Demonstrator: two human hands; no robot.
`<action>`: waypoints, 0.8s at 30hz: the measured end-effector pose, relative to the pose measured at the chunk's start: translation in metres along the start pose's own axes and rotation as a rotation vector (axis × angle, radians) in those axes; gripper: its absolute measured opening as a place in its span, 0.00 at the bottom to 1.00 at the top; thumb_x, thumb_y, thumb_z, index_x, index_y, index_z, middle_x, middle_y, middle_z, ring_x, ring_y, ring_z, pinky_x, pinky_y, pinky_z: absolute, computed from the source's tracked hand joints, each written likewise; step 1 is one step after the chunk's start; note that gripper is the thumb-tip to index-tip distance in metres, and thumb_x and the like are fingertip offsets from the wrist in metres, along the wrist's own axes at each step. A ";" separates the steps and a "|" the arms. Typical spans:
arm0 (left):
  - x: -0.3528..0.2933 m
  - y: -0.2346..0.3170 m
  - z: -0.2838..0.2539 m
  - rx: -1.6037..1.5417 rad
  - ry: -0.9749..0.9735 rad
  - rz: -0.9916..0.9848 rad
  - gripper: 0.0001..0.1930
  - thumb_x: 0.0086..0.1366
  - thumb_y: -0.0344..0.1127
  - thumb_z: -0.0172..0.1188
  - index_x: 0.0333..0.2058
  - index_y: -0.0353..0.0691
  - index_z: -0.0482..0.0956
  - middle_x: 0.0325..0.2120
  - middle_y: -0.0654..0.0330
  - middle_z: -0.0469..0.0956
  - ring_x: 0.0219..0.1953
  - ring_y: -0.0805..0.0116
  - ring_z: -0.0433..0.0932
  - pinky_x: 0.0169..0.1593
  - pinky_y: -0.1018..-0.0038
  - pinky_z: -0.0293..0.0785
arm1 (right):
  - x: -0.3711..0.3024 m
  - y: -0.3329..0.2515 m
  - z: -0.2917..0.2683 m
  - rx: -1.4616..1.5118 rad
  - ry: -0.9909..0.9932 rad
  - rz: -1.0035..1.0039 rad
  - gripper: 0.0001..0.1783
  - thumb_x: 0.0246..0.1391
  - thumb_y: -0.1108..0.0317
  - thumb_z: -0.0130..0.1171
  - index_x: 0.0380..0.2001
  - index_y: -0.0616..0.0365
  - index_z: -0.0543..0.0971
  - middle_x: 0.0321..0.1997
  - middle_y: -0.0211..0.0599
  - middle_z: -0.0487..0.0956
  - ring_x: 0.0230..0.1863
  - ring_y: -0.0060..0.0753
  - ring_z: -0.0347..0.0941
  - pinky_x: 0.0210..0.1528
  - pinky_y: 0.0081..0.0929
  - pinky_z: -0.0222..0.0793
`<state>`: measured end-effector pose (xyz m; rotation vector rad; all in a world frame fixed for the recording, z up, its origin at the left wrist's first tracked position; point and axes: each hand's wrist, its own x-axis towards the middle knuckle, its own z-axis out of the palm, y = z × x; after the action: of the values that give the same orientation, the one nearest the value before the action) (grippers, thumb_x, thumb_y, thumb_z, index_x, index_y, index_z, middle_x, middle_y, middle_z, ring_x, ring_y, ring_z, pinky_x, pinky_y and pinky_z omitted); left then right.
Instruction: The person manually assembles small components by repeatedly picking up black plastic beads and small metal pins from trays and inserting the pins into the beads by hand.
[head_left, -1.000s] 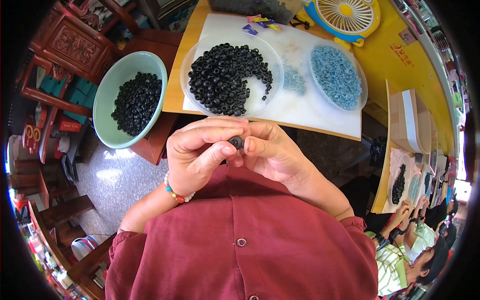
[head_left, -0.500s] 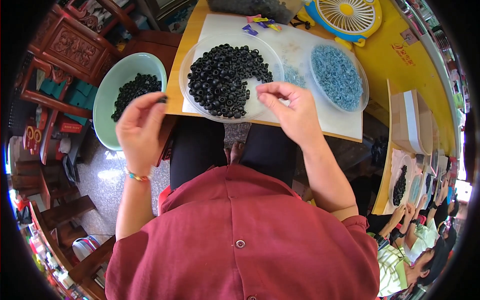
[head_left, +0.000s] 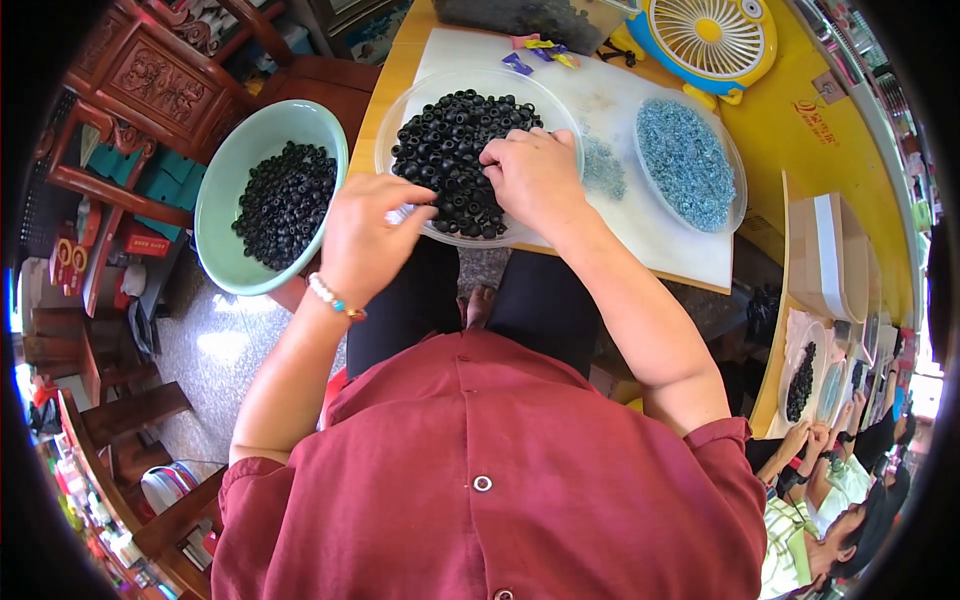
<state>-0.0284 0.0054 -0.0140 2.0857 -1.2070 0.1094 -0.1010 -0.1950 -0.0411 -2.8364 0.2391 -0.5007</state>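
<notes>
A round clear tray [head_left: 562, 112] holds many black round beads [head_left: 450, 140] with holes through them. My right hand [head_left: 535, 178] reaches into these beads, its fingers curled; the fingertips are partly hidden. At the tray's near left edge is my left hand [head_left: 372, 228], thumb and forefinger brought together in a pinch. Whether a bead sits between those tips I cannot make out. To the left stands a pale green basin [head_left: 215, 205] with more black beads [head_left: 285, 205] in it. A second clear tray [head_left: 741, 205], right of my right hand, is full of small light-blue beads [head_left: 685, 150].
Both trays rest on a white sheet [head_left: 650, 245] on a wooden table, with loose blue beads [head_left: 603, 168] between them. Behind are wrapped sweets [head_left: 518, 64], a clear box [head_left: 540, 14] and a blue-yellow fan [head_left: 708, 35]. Other people's hands [head_left: 805, 440] work at right.
My left hand has moved right from beside the basin to the black-bead tray; the dark bead in its pinch no longer shows. My right hand has shifted left onto the black beads.
</notes>
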 end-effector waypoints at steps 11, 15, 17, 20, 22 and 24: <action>0.027 0.018 0.020 0.330 -0.265 0.017 0.09 0.48 0.37 0.63 0.30 0.46 0.82 0.27 0.62 0.78 0.35 0.61 0.74 0.42 0.64 0.68 | -0.003 0.005 0.003 0.046 0.036 0.052 0.03 0.42 0.71 0.58 0.24 0.49 0.79 0.25 0.30 0.78 0.33 0.34 0.75 0.41 0.36 0.59; 0.029 0.016 0.026 0.386 -0.293 0.023 0.09 0.49 0.37 0.62 0.31 0.45 0.81 0.25 0.63 0.78 0.35 0.61 0.74 0.41 0.65 0.67 | -0.007 0.012 -0.005 0.275 0.010 0.120 0.03 0.42 0.70 0.58 0.23 0.49 0.79 0.26 0.31 0.79 0.34 0.34 0.75 0.42 0.36 0.58; 0.029 0.016 0.028 0.373 -0.290 0.011 0.08 0.49 0.36 0.62 0.30 0.44 0.80 0.26 0.63 0.78 0.35 0.61 0.74 0.41 0.64 0.67 | -0.010 0.012 -0.010 0.244 0.009 0.122 0.03 0.41 0.71 0.58 0.22 0.49 0.79 0.27 0.31 0.79 0.35 0.34 0.75 0.43 0.36 0.57; 0.027 0.016 0.029 0.278 -0.237 0.014 0.08 0.49 0.34 0.62 0.30 0.42 0.80 0.26 0.61 0.79 0.34 0.61 0.75 0.41 0.65 0.67 | -0.013 0.012 -0.015 0.016 0.053 0.064 0.02 0.41 0.69 0.59 0.22 0.48 0.79 0.26 0.29 0.77 0.35 0.34 0.74 0.42 0.36 0.56; 0.024 0.015 0.028 0.196 -0.186 0.029 0.08 0.49 0.33 0.62 0.30 0.41 0.79 0.27 0.60 0.79 0.32 0.62 0.75 0.40 0.66 0.68 | -0.011 0.007 -0.013 0.049 0.070 0.037 0.02 0.41 0.68 0.61 0.22 0.47 0.79 0.25 0.28 0.77 0.36 0.32 0.73 0.41 0.35 0.56; 0.023 0.014 0.026 -0.143 -0.156 -0.170 0.08 0.49 0.30 0.62 0.30 0.38 0.78 0.27 0.58 0.78 0.31 0.62 0.76 0.36 0.70 0.72 | -0.005 0.004 -0.008 0.045 0.046 0.020 0.01 0.41 0.67 0.61 0.22 0.46 0.80 0.26 0.28 0.77 0.36 0.32 0.73 0.41 0.36 0.56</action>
<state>-0.0338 -0.0316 -0.0167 2.0902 -1.0874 -0.2157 -0.1087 -0.1996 -0.0369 -2.7782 0.2604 -0.5603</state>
